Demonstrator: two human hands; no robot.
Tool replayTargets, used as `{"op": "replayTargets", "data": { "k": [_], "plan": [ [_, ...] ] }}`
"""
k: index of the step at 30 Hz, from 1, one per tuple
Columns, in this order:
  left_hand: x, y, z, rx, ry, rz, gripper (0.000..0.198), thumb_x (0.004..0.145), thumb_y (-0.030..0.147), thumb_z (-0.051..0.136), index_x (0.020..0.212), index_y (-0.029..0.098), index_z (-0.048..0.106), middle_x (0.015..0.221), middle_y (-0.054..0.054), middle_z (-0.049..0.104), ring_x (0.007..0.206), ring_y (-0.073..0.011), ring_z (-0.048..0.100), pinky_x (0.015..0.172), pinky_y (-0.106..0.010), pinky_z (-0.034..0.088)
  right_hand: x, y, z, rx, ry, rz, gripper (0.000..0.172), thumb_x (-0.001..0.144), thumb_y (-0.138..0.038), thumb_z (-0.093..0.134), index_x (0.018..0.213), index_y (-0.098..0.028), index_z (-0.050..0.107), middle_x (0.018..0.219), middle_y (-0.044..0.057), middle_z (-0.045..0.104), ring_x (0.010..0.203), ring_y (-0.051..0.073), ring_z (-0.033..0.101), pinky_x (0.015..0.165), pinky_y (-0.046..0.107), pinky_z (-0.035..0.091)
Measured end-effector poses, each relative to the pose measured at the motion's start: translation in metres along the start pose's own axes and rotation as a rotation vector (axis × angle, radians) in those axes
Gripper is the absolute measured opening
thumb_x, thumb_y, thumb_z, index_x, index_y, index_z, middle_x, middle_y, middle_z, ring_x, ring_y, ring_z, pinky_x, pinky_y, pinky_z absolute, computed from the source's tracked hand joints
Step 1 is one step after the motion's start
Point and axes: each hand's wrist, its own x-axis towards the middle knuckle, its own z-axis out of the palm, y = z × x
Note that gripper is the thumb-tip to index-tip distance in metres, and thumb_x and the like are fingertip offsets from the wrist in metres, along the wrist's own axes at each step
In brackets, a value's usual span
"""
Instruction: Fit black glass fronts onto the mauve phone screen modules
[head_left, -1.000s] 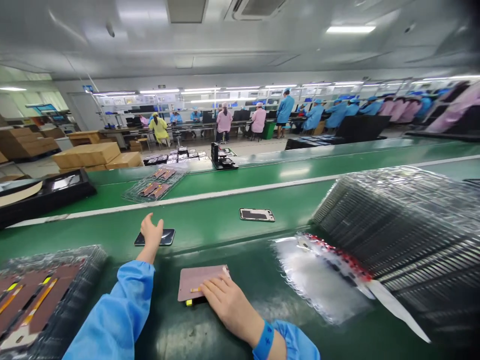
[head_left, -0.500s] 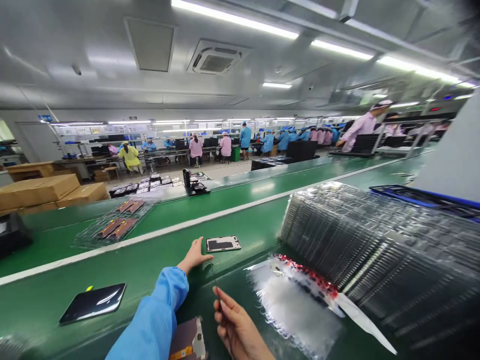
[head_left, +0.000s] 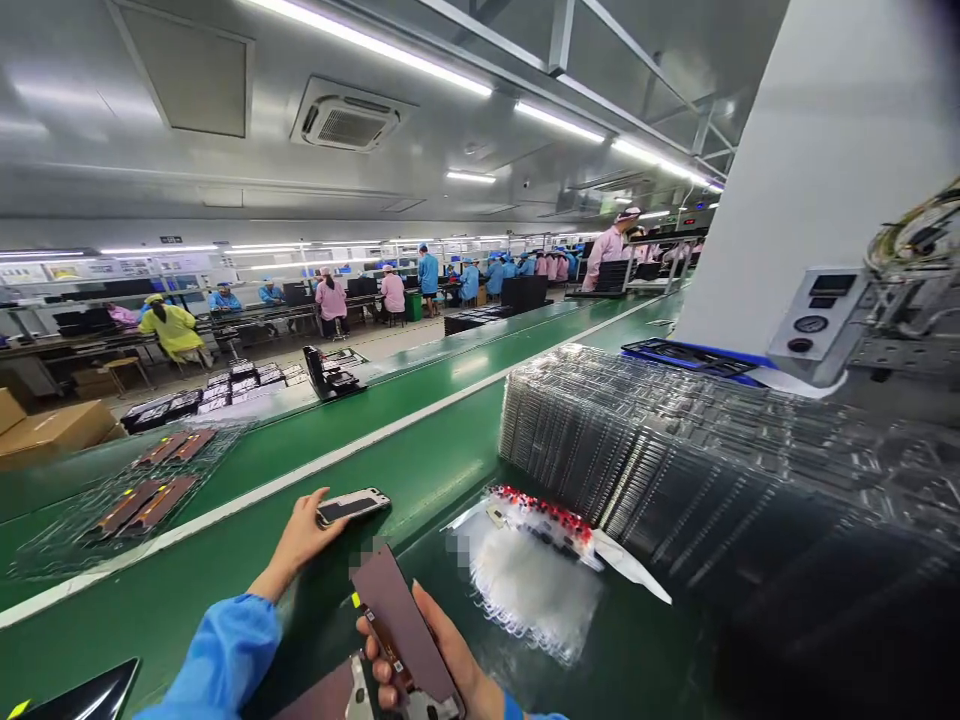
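My left hand [head_left: 304,538] reaches out over the green conveyor belt [head_left: 420,450] and grips a flat phone frame [head_left: 352,506] by its near end. Closer to me, my right hand [head_left: 431,660] is closed round a dark brownish-pink screen panel [head_left: 401,625] with a small yellow tab, held tilted above the bench. Under it at the bottom edge lies another brownish panel [head_left: 322,698]. A clear plastic bag [head_left: 532,575] with red-tipped small parts lies just right of my hands.
A tall stack of clear plastic trays [head_left: 675,470] fills the right side. A tray of brown panels [head_left: 142,490] and a black screen [head_left: 82,695] lie at left. A white pillar [head_left: 795,170] with a control box stands at right. Workers sit at benches far behind.
The view swung right. My left hand left the black screen, reached the phone frame on the belt and took hold of it. My right hand lifted a brownish panel off the bench.
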Motion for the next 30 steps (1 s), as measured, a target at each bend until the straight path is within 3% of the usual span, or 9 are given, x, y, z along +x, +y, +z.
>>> {"op": "replayTargets", "data": {
  "k": [4, 7, 9, 13, 18, 23, 26, 30],
  "plan": [
    [-0.041, 0.003, -0.050, -0.248, 0.197, -0.119, 0.077, 0.057, 0.058, 0.077, 0.122, 0.023, 0.055, 0.107, -0.007, 0.060, 0.112, -0.0340, 0.060, 0.097, -0.051, 0.049, -0.014, 0.000, 0.003, -0.138, 0.012, -0.112, 0.083, 0.081, -0.082, 0.041, 0.093, -0.007, 0.075, 0.079, 0.013, 0.073, 0.063, 0.016, 0.068, 0.060, 0.026, 0.053],
    [-0.089, 0.009, -0.078, -0.469, 0.251, -0.219, 0.086, 0.065, 0.063, 0.072, 0.136, 0.026, 0.041, 0.110, -0.006, 0.061, 0.103, -0.0296, 0.067, 0.086, -0.047, 0.056, -0.030, -0.005, 0.010, -0.224, 0.032, -0.142, 0.085, 0.076, -0.085, 0.045, 0.098, -0.009, 0.075, 0.086, 0.015, 0.075, 0.065, 0.019, 0.070, 0.063, 0.030, 0.055],
    [-0.127, 0.014, -0.089, -0.577, 0.265, -0.268, 0.089, 0.064, 0.065, 0.073, 0.137, 0.026, 0.040, 0.114, -0.008, 0.064, 0.102, -0.0304, 0.069, 0.086, -0.046, 0.057, -0.039, -0.009, 0.015, -0.290, 0.023, -0.167, 0.078, 0.076, -0.081, 0.053, 0.106, -0.012, 0.073, 0.096, 0.015, 0.076, 0.068, 0.020, 0.071, 0.065, 0.032, 0.055],
    [-0.206, 0.030, -0.091, -0.809, 0.238, -0.347, 0.085, 0.055, 0.059, 0.084, 0.127, 0.025, 0.057, 0.123, -0.013, 0.067, 0.112, -0.0368, 0.065, 0.090, -0.043, 0.055, -0.050, -0.009, 0.024, -0.392, 0.014, -0.287, 0.054, 0.076, -0.061, 0.072, 0.114, -0.024, 0.069, 0.120, 0.012, 0.071, 0.096, 0.028, 0.071, 0.078, 0.039, 0.058],
    [-0.280, 0.056, -0.069, -1.073, 0.166, -0.320, 0.082, 0.061, 0.051, 0.085, 0.134, 0.028, 0.055, 0.135, -0.013, 0.062, 0.123, -0.0379, 0.057, 0.096, -0.043, 0.051, -0.058, 0.002, 0.028, -0.686, -0.035, -0.381, 0.056, 0.079, -0.056, 0.072, 0.126, -0.028, 0.063, 0.132, 0.012, 0.065, 0.115, 0.031, 0.065, 0.093, 0.044, 0.055],
    [-0.304, 0.065, -0.049, -1.110, 0.115, -0.267, 0.086, 0.060, 0.051, 0.085, 0.137, 0.027, 0.054, 0.137, -0.013, 0.060, 0.119, -0.0364, 0.059, 0.101, -0.042, 0.046, -0.067, 0.015, 0.028, -1.136, -0.138, -0.445, 0.060, 0.080, -0.055, 0.072, 0.134, -0.031, 0.059, 0.138, 0.012, 0.060, 0.125, 0.031, 0.058, 0.102, 0.046, 0.050],
    [-0.305, 0.062, -0.047, -1.095, 0.074, -0.222, 0.085, 0.062, 0.050, 0.084, 0.138, 0.029, 0.053, 0.137, -0.011, 0.060, 0.119, -0.0341, 0.059, 0.100, -0.041, 0.046, -0.070, 0.019, 0.031, -1.376, -0.187, -0.509, 0.060, 0.081, -0.055, 0.071, 0.134, -0.029, 0.060, 0.139, 0.012, 0.059, 0.129, 0.032, 0.054, 0.105, 0.047, 0.048],
    [-0.306, 0.061, -0.049, -1.082, 0.044, -0.208, 0.088, 0.064, 0.051, 0.083, 0.142, 0.030, 0.048, 0.139, -0.011, 0.058, 0.122, -0.0331, 0.057, 0.102, -0.040, 0.044, -0.071, 0.020, 0.036, -1.528, -0.227, -0.546, 0.058, 0.084, -0.055, 0.067, 0.135, -0.027, 0.060, 0.138, 0.014, 0.060, 0.126, 0.031, 0.057, 0.102, 0.043, 0.050]
  ]
}}
